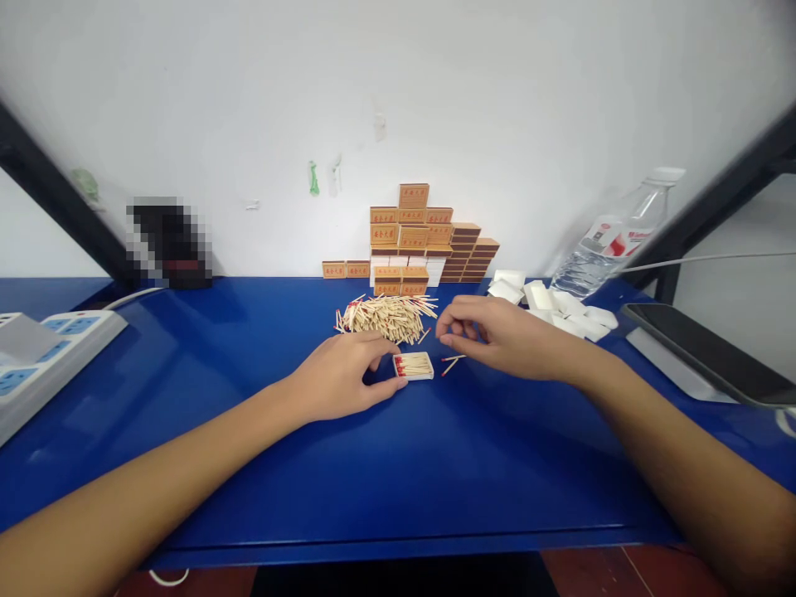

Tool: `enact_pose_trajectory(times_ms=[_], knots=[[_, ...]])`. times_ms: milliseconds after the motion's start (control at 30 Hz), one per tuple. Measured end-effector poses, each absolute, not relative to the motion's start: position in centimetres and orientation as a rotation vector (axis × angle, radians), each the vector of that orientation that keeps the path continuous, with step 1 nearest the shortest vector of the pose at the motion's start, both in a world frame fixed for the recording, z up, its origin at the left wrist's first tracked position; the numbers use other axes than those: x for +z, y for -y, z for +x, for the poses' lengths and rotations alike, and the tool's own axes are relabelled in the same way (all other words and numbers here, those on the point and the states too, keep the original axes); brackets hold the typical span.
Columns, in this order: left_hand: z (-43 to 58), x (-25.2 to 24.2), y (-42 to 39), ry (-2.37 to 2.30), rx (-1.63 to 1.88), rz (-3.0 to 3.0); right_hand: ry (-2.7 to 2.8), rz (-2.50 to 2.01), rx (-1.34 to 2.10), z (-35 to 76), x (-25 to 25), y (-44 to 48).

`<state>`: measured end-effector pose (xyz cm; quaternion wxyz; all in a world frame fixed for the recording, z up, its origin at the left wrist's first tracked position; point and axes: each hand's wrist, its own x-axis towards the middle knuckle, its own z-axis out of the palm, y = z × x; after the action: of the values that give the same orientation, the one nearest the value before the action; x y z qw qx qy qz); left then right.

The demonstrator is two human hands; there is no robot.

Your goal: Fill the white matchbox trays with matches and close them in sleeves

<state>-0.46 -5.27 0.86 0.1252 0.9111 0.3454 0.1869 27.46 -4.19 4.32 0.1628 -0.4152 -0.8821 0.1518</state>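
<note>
An open matchbox tray (414, 365) filled with red-tipped matches lies on the blue table (249, 464). My left hand (341, 377) curls round its left end, thumb and fingers touching it. My right hand (497, 336) hovers just right of the tray, fingers pinched together near the edge of a loose heap of matches (389, 317); what it pinches is too small to make out. Two stray matches (453, 361) lie under the right hand.
Stacked brown matchboxes (429, 240) stand against the white wall. Empty white trays (560, 311) lie at the right by a plastic water bottle (613, 240). A phone (709, 352) rests at far right, a power strip (43, 348) at far left.
</note>
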Motion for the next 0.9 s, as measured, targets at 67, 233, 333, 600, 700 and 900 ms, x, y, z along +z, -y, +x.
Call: enact_pose_trajectory(times_ms=[67,233,333,600,700,900], knots=[[-0.5,0.8,5.3,-1.008,0.544,2.658,2.573,-1.287,0.55,28.5,4.9,3.8],[-0.5,0.8,5.2,-1.015,0.551,2.668,2.616,-1.416,0.772,29.3,4.6,3.3],[-0.5,0.9,5.2,-1.016,0.533,2.662,2.616,-1.495,0.838,29.2,4.3,3.2],[-0.5,0.8,5.2,-1.004,0.547,2.676,2.574,-1.491,0.747,30.0,4.3,3.1],[-0.5,0.9,5.2,-1.006,0.538,2.674,2.56,-1.384,0.683,29.4,4.0,3.0],[-0.5,1.0,5.3,-1.012,0.536,2.669,2.58,-1.369,0.732,28.2,3.1,3.1]])
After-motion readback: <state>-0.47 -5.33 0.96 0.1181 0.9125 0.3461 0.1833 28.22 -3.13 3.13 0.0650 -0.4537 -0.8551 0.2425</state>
